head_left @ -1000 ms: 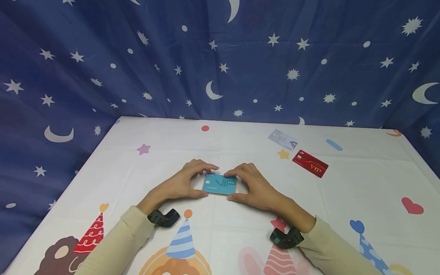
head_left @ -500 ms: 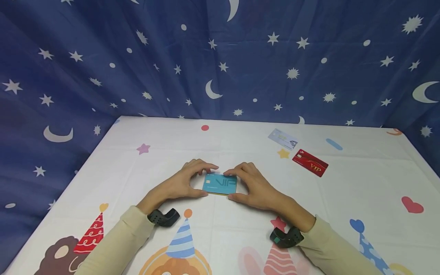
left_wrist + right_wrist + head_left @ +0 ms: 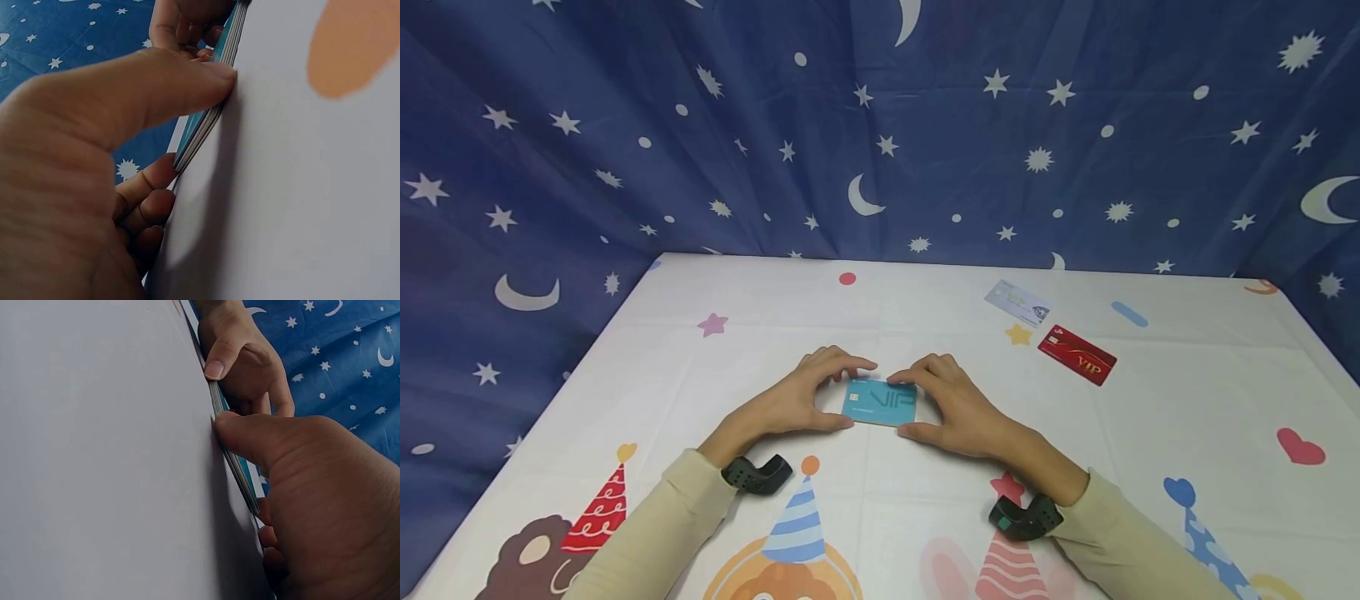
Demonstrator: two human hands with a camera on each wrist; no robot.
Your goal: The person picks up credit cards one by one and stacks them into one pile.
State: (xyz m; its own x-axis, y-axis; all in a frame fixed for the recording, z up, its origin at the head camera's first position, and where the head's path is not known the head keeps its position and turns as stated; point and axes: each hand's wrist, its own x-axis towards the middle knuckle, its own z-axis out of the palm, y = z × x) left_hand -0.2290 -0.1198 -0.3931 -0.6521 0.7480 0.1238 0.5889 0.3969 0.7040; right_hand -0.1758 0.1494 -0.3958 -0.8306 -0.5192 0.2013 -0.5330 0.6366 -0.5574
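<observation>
A small stack of bank-style cards lies flat on the table, topped by a teal VIP card (image 3: 876,404). My left hand (image 3: 805,394) holds it at the left end, thumb on the near edge and fingertips by the far edge and corner. At the other end my right hand (image 3: 958,410) pinches it between thumb and index finger across the short width. Layered card edges (image 3: 199,135) show under the thumb in the left wrist view. From the right wrist, the same card edges (image 3: 242,477) look nearly flush.
A red VIP card (image 3: 1077,356) lies farther back on the right, with a silvery card (image 3: 1017,303) just beyond it. The white patterned tablecloth (image 3: 775,308) runs back to a dark blue starry curtain (image 3: 820,108).
The yellow strip under the teal card's near edge has narrowed to a thin line, so the stack looks more even. Both hands stay almost in place.
</observation>
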